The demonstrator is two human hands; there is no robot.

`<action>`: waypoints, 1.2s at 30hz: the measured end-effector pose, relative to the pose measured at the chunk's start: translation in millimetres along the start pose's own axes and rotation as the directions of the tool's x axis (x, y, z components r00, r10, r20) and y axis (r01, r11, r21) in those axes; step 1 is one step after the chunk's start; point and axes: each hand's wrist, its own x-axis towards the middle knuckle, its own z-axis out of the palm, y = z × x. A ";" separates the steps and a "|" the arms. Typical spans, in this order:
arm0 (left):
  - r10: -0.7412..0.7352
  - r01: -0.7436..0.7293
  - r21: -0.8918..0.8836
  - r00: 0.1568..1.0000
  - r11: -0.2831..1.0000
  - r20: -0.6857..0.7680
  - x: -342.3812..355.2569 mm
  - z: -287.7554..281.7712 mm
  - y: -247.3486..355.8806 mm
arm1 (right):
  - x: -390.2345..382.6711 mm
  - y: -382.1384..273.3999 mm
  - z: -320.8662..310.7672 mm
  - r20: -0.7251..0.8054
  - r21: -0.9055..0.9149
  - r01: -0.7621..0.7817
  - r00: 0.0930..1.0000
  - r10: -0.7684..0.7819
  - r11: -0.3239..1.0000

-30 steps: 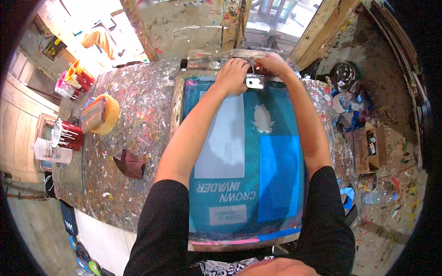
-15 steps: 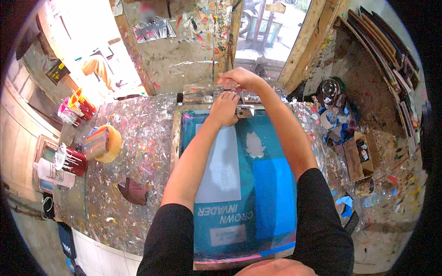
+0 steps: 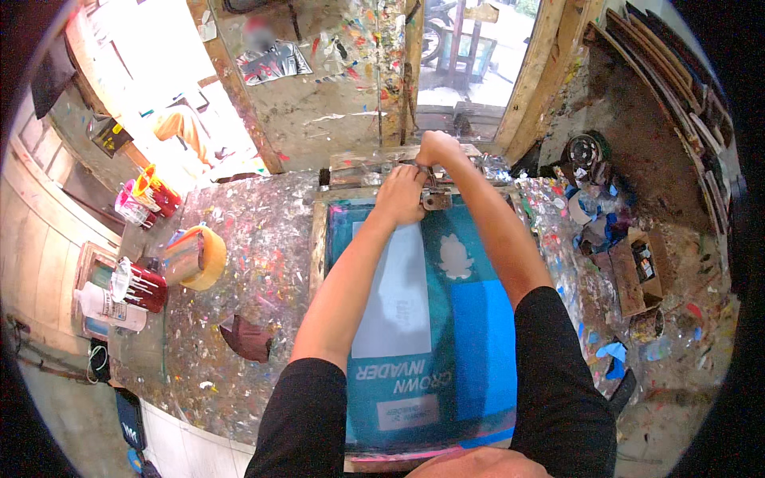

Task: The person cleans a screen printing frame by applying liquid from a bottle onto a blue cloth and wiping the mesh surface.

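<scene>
A silk-screen printing frame point(image 3: 318, 263) with teal mesh lies on the bench in front of me. At its far edge a metal hinge clamp point(image 3: 437, 201) is fixed. My left hand point(image 3: 401, 196) reaches over that edge, fingers curled round the clamp's left side. Just beyond, my right hand point(image 3: 441, 149) is closed in a fist above the clamp, on a small part that its fingers hide. On the mesh are a pale rectangular area point(image 3: 392, 319), a light figure-shaped patch point(image 3: 455, 257) and a blue taped or coated area point(image 3: 484, 346).
Paint-spattered bench point(image 3: 271, 239) surrounds the frame. At left stand paint tubs point(image 3: 159, 196), a dripped dark red bucket point(image 3: 146, 288), a white plastic bottle point(image 3: 111, 309) and a yellow tape roll point(image 3: 212, 259). A dark scrap point(image 3: 247, 338) lies nearer. At right is a cardboard box point(image 3: 637, 275).
My right hand has come down closer to the clamp and closed into a fist from a looser pose. My left hand stays by the clamp. The whole view has shifted slightly.
</scene>
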 end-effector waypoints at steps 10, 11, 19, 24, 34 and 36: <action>0.004 -0.004 0.002 0.999 1.000 0.043 -1.9 -2.8 0.8 | 18.6 31.0 9.8 0.222 -0.051 0.421 0.889 -0.401 0.906; 0.004 -0.004 0.002 0.999 1.000 0.040 0.2 -0.5 2.2 | 16.5 33.0 5.0 0.265 -0.063 0.326 0.917 -0.299 0.943; 0.051 -0.053 -0.018 0.995 0.998 -0.089 1.5 3.2 3.1 | -2.6 37.8 -19.7 0.390 0.117 0.071 0.914 -0.112 0.991; 0.040 -0.041 -0.017 0.998 0.999 -0.044 3.3 0.2 13.0 | 13.1 50.0 1.8 0.398 0.201 -0.027 0.916 -0.057 0.979; -0.054 0.051 0.040 0.994 0.998 0.095 2.2 -3.9 12.1 | 18.7 24.4 -16.2 0.453 0.073 0.042 0.889 -0.071 0.996; -0.040 0.042 -0.061 0.999 0.997 0.037 9.9 0.6 20.8 | 26.9 55.3 -26.5 0.430 0.054 0.348 0.838 -0.337 0.936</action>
